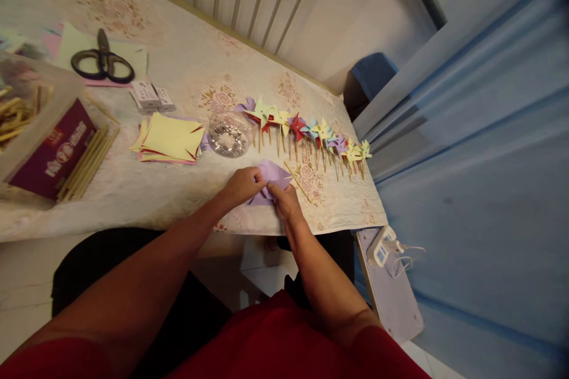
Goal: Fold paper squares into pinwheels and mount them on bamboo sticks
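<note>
A sheet of purple paper (276, 174), with slits cut in from its corners, is held just above the table's near edge. My left hand (243, 186) pinches it from the left, fingers closed. From the right, my right hand (287, 201) grips the same paper, its thumb near the middle. Whether a pin sits between the fingertips is too small to tell. Just right of the paper lies a thin wooden stick (299, 182). Beyond my hands stands a round clear dish (230, 134) of small metal pieces. Left of that dish is a stack of cut yellow paper squares (171, 136).
A row of finished paper pinwheels (311, 130) on sticks runs along the right. Black-handled scissors (103, 62) lie on paper sheets at the back left, near small white boxes (151, 96). A plastic bin (44, 124) stands far left. A power strip (382, 246) rests on a stool (393, 302).
</note>
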A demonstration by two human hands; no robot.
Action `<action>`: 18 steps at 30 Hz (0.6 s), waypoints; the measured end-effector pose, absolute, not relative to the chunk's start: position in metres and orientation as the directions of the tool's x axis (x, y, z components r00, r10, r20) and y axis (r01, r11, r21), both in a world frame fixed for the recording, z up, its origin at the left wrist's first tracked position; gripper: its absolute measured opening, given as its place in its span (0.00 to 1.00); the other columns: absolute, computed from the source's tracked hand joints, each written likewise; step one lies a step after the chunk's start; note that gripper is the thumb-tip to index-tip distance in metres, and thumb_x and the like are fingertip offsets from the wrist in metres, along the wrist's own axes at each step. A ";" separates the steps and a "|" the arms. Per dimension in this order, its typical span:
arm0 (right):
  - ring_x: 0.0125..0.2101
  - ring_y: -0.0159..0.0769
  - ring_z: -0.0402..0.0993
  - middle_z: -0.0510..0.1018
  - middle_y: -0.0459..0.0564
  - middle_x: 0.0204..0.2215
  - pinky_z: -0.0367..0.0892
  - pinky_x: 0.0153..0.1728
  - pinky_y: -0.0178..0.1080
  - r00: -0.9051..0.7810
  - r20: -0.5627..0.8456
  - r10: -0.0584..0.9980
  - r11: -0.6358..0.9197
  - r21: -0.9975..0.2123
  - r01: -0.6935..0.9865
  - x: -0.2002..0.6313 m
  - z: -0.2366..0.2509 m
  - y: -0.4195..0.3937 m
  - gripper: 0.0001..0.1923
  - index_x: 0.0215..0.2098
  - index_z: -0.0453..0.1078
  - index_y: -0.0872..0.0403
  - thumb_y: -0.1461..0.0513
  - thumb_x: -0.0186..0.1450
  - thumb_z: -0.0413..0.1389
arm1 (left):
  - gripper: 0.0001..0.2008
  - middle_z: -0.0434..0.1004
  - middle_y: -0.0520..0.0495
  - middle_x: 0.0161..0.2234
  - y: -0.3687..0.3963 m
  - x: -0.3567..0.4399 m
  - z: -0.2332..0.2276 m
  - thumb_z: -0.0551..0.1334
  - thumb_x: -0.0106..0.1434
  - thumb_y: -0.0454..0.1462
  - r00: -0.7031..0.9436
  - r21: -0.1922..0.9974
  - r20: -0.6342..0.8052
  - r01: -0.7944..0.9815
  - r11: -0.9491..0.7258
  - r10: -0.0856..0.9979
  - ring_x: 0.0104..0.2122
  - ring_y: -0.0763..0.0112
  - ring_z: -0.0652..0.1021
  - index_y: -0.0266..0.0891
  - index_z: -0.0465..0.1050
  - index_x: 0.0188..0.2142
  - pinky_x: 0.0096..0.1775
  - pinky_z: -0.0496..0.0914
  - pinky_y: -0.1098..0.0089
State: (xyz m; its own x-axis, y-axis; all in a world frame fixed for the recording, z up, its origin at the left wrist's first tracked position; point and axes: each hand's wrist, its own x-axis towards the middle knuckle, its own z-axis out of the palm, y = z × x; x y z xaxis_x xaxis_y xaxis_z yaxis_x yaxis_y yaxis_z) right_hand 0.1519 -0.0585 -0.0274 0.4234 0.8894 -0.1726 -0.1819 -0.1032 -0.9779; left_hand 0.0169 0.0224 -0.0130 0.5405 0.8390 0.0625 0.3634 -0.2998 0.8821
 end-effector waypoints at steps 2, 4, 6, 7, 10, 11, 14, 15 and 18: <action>0.29 0.33 0.76 0.82 0.43 0.29 0.71 0.36 0.35 0.445 -0.162 0.881 -0.111 -0.984 -0.139 0.151 -0.029 -0.058 0.14 0.35 0.76 0.55 0.59 0.51 0.66 | 0.08 0.73 0.51 0.24 0.022 0.017 -0.014 0.62 0.52 0.41 0.539 0.884 0.059 0.363 -0.296 0.840 0.28 0.67 0.71 0.42 0.67 0.21 0.34 0.63 0.68; 0.28 0.31 0.75 0.81 0.42 0.27 0.70 0.34 0.33 0.475 -0.160 0.866 -0.124 -0.987 -0.107 0.151 -0.030 -0.057 0.13 0.34 0.76 0.55 0.58 0.52 0.65 | 0.08 0.72 0.51 0.24 0.022 0.017 -0.014 0.62 0.52 0.41 0.536 0.887 0.055 0.361 -0.287 0.843 0.29 0.67 0.71 0.42 0.67 0.21 0.35 0.64 0.68; 0.26 0.30 0.74 0.80 0.40 0.25 0.70 0.32 0.32 0.506 -0.163 0.847 -0.132 -0.987 -0.095 0.151 -0.031 -0.056 0.11 0.33 0.75 0.55 0.59 0.52 0.65 | 0.08 0.72 0.51 0.25 0.021 0.018 -0.013 0.62 0.52 0.40 0.528 0.895 0.053 0.352 -0.275 0.847 0.30 0.67 0.72 0.42 0.66 0.21 0.36 0.65 0.67; 0.26 0.30 0.74 0.79 0.40 0.25 0.70 0.32 0.32 0.519 -0.164 0.839 -0.132 -0.986 -0.097 0.151 -0.031 -0.055 0.10 0.32 0.75 0.54 0.59 0.52 0.65 | 0.07 0.72 0.51 0.25 0.020 0.018 -0.012 0.62 0.52 0.39 0.518 0.902 0.054 0.341 -0.265 0.853 0.30 0.66 0.72 0.41 0.66 0.22 0.38 0.66 0.66; 0.28 0.31 0.74 0.79 0.40 0.27 0.70 0.34 0.33 0.556 -0.154 0.817 -0.094 -0.986 -0.135 0.148 -0.029 -0.053 0.10 0.34 0.75 0.54 0.60 0.53 0.63 | 0.07 0.73 0.50 0.29 0.018 0.019 -0.010 0.64 0.51 0.38 0.430 0.951 0.036 0.263 -0.163 0.902 0.34 0.65 0.74 0.40 0.67 0.27 0.42 0.68 0.64; 0.29 0.32 0.75 0.80 0.41 0.28 0.71 0.35 0.34 0.567 -0.150 0.810 -0.072 -0.985 -0.158 0.146 -0.027 -0.051 0.11 0.34 0.75 0.55 0.60 0.53 0.63 | 0.09 0.73 0.50 0.31 0.017 0.020 -0.010 0.65 0.51 0.38 0.395 0.973 0.011 0.206 -0.101 0.919 0.36 0.65 0.74 0.40 0.67 0.31 0.43 0.69 0.63; 0.32 0.33 0.76 0.81 0.43 0.29 0.72 0.38 0.35 0.587 -0.143 0.797 -0.002 -0.973 -0.233 0.141 -0.018 -0.047 0.12 0.35 0.75 0.55 0.61 0.51 0.63 | 0.21 0.75 0.48 0.38 0.015 0.020 -0.011 0.68 0.50 0.38 0.382 0.988 -0.101 -0.069 0.138 0.918 0.39 0.66 0.76 0.39 0.65 0.43 0.44 0.71 0.63; 0.33 0.34 0.76 0.81 0.44 0.30 0.72 0.38 0.35 0.591 -0.140 0.794 0.021 -0.966 -0.257 0.139 -0.015 -0.045 0.13 0.35 0.74 0.55 0.61 0.51 0.63 | 0.24 0.75 0.46 0.40 0.015 0.020 -0.011 0.68 0.51 0.39 0.406 0.962 -0.137 -0.163 0.220 0.903 0.39 0.66 0.77 0.38 0.63 0.46 0.44 0.71 0.63; 0.34 0.34 0.76 0.81 0.44 0.32 0.72 0.40 0.36 0.605 -0.139 0.784 0.076 -0.946 -0.316 0.134 -0.003 -0.040 0.14 0.37 0.74 0.55 0.62 0.51 0.63 | 0.26 0.74 0.44 0.44 0.014 0.018 -0.010 0.70 0.51 0.41 0.484 0.849 -0.207 -0.343 0.402 0.850 0.39 0.69 0.77 0.38 0.64 0.47 0.44 0.72 0.64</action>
